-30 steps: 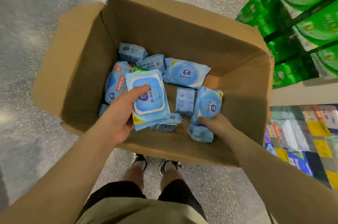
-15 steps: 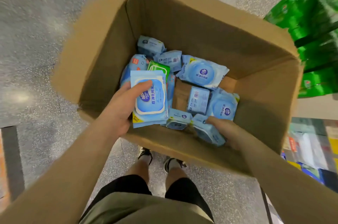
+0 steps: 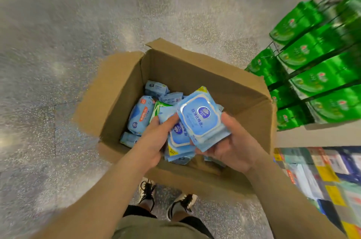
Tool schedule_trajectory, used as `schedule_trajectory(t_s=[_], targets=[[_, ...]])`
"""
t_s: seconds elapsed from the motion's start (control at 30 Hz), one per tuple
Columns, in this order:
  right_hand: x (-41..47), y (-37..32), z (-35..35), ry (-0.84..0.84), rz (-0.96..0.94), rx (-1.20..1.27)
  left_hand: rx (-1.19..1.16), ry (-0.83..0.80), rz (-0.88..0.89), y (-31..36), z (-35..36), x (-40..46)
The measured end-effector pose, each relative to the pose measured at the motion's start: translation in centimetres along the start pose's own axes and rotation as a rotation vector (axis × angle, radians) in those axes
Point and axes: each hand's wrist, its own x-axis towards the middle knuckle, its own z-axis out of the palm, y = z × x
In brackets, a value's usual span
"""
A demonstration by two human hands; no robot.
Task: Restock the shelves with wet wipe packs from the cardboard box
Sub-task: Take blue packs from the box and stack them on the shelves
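Note:
An open cardboard box point(image 3: 195, 67) stands on the floor in front of my feet. Several blue wet wipe packs lie inside, among them a rounded blue pack with an orange label point(image 3: 139, 115) and a green pack point(image 3: 159, 107). My left hand point(image 3: 154, 141) grips a light-blue wet wipe pack point(image 3: 179, 137) above the box. My right hand point(image 3: 232, 145) holds a second light-blue wet wipe pack point(image 3: 201, 117) from below, thumb on its right edge, overlapping the first pack. Both hands are close together over the box's near right part.
Shelves point(image 3: 312, 98) with green packs point(image 3: 316, 78) rise at the right. A lower shelf point(image 3: 322, 172) of mixed blue, yellow and white packs runs along the bottom right. Speckled grey floor point(image 3: 78, 33) spreads to the left and beyond the box.
My right hand lifted a pack out of the box and brought it up against the pack in my left hand. The head rose, so the box looks smaller and lower.

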Motion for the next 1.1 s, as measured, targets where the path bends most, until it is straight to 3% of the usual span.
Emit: schedule_trajectory(t_s=[0.17, 0.33, 0.5, 0.6, 0.67, 0.77, 0.87, 1.03, 1.1], targets=[[1.6, 0.2, 1.4, 0.244, -0.058, -0.417, 0.022, -0.045, -0.037, 0.9, -0.7, -1.1], [2.3, 0.7, 3.1, 0.141, -0.055, -0.658, -0.058, -0.098, 0.083, 1.1, -1.4, -1.6], [5.0, 1.6, 2.5, 0.066, -0.044, -0.583, -0.14, -0.128, 0.204, 1.9, -2.4, -0.6], [9.3, 4.5, -1.4, 0.23, -0.029, -0.603, -0.159, -0.092, 0.197, 2.5, -3.4, 0.6], [13.0, 8.3, -5.5, 0.281, 0.024, -0.988, -0.195, -0.087, 0.18, 2.8, -4.2, 1.4], [18.0, 14.2, -10.2, 0.142, 0.121, -1.553, -0.23, -0.049, 0.191, 2.6, -5.7, 2.7], [20.4, 18.4, -12.5, 0.014, 0.17, -1.82, -0.237, -0.028, 0.185, 2.1, -7.0, 3.4], [21.0, 19.8, -13.5, 0.005, 0.188, -1.852, -0.194, 0.001, 0.145, 2.2, -8.1, 3.0], [19.5, 17.9, -12.8, 0.001, 0.226, -1.739, -0.191, 0.008, 0.13, 2.8, -8.1, 2.1]])
